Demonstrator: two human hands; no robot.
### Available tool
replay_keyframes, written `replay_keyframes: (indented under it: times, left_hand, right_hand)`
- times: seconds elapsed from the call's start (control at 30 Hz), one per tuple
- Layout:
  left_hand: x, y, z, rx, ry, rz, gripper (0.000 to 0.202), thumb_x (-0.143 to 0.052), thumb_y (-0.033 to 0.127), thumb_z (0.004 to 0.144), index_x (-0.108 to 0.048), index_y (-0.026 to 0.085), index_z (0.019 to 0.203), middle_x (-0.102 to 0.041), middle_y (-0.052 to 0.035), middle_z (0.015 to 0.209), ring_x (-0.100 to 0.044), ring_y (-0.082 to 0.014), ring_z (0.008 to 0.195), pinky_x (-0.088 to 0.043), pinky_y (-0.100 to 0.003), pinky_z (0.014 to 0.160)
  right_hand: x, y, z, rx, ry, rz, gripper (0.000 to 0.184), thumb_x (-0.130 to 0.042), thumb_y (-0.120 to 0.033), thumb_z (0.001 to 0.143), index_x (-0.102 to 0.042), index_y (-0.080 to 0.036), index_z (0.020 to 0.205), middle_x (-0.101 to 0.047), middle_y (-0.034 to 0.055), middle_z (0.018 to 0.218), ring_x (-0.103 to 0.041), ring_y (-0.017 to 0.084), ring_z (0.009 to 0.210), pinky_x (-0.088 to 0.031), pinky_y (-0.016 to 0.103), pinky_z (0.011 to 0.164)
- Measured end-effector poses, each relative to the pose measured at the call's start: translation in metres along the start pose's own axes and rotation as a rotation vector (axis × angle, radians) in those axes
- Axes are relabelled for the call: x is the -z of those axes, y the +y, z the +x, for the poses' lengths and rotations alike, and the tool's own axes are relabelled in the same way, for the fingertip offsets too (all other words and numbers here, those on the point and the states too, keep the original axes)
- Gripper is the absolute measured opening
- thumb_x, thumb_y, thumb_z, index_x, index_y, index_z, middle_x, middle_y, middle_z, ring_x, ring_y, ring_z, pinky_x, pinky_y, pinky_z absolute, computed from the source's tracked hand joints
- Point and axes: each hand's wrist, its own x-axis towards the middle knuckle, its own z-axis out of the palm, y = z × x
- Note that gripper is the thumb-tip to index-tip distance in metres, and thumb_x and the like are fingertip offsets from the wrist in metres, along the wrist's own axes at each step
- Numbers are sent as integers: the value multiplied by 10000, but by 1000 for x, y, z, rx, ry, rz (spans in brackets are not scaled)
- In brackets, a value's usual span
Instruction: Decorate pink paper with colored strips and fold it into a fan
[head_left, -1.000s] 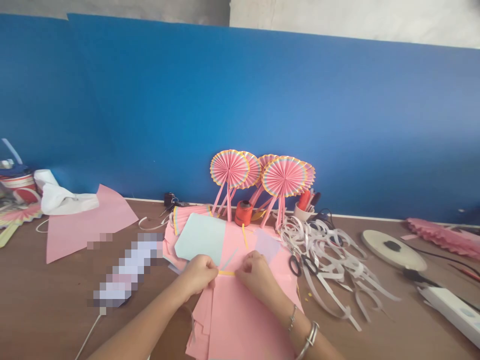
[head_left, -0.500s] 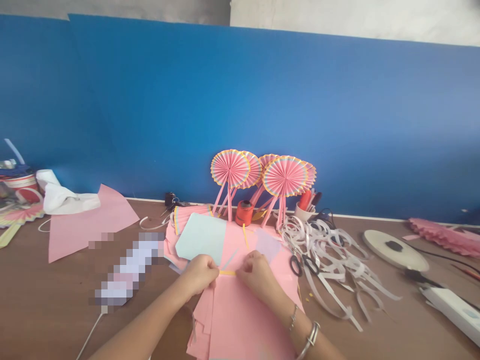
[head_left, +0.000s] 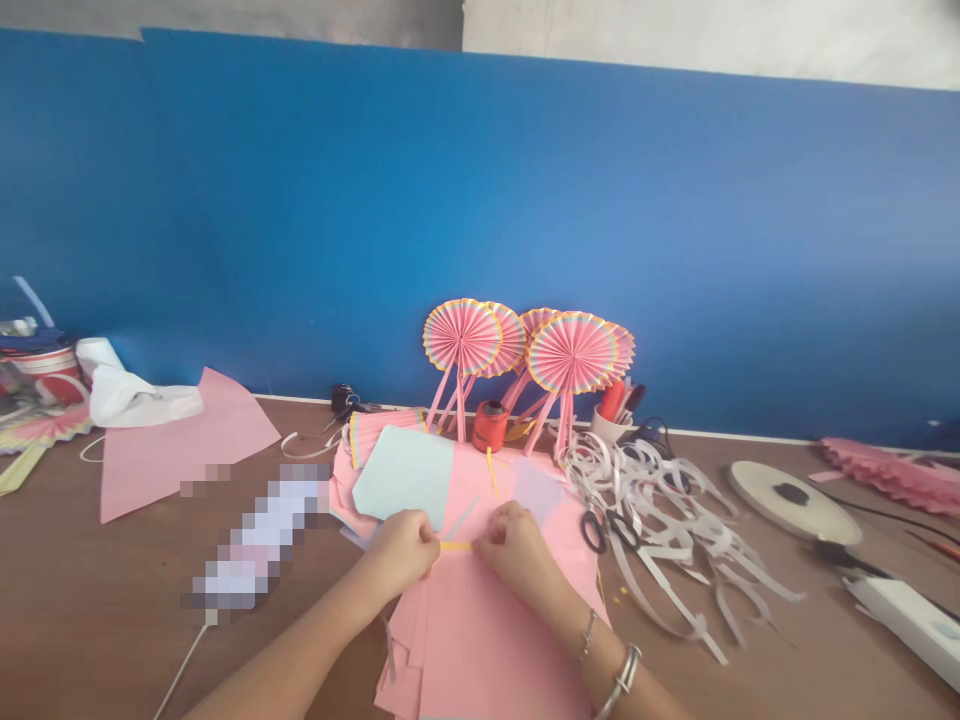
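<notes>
A narrow yellow paper strip (head_left: 456,546) stretches sideways along the top edge of a pink paper sheet (head_left: 502,630). My left hand (head_left: 405,550) is closed, pinching the strip's left end. At its right end, my right hand (head_left: 516,545) pinches it too, with the fingertips partly hidden. Other pink sheets lie stacked under and left of the top one. Just beyond my hands are a pale blue paper piece (head_left: 405,475) and a lilac piece (head_left: 540,487). A second yellow strip (head_left: 491,470) hangs from a red roll (head_left: 490,428) behind the papers.
Pleated pink paper fans (head_left: 574,352) stand at the back. Right of my hands lie scissors (head_left: 611,530) among tangled white strips (head_left: 675,500). Further right are a cream round lid-like disc (head_left: 795,503) and a white power strip (head_left: 907,620). A pink sheet (head_left: 180,450) lies left.
Almost nothing differs. The view has shifted very slightly, and both hands keep their pinch on the yellow strip.
</notes>
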Motion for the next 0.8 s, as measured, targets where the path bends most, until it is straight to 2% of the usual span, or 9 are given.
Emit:
replay_keyframes:
  times: [0.43, 0.7, 0.8]
  left_hand:
    - [-3, -1, -1, -65, 91, 98, 233, -494, 34, 668, -392, 204, 546, -447, 50, 535, -422, -117, 533, -222, -232, 491]
    - [-4, 0, -2, -77, 94, 119, 246, -492, 26, 668, -373, 204, 548, -468, 41, 570, -438, -121, 569, -234, -228, 507]
    - [-4, -2, -1, -83, 93, 122, 244, -494, 28, 672, -376, 204, 551, -483, 38, 578, -456, -123, 582, -239, -227, 511]
  right_hand:
    - [2, -2, -1, 11, 38, 25, 244, -511, -67, 568, -358, -199, 431, -514, 43, 719, -502, 197, 766, -387, 301, 705]
    - [1, -2, -1, 23, 37, -17, 213, -486, -57, 565, -368, -191, 449, -496, 33, 681, -491, 182, 725, -367, 289, 675]
    - [1, -1, 0, 4, 68, -27, 177, -497, -65, 553, -387, -195, 507, -492, 22, 670, -475, 175, 705, -351, 273, 644]
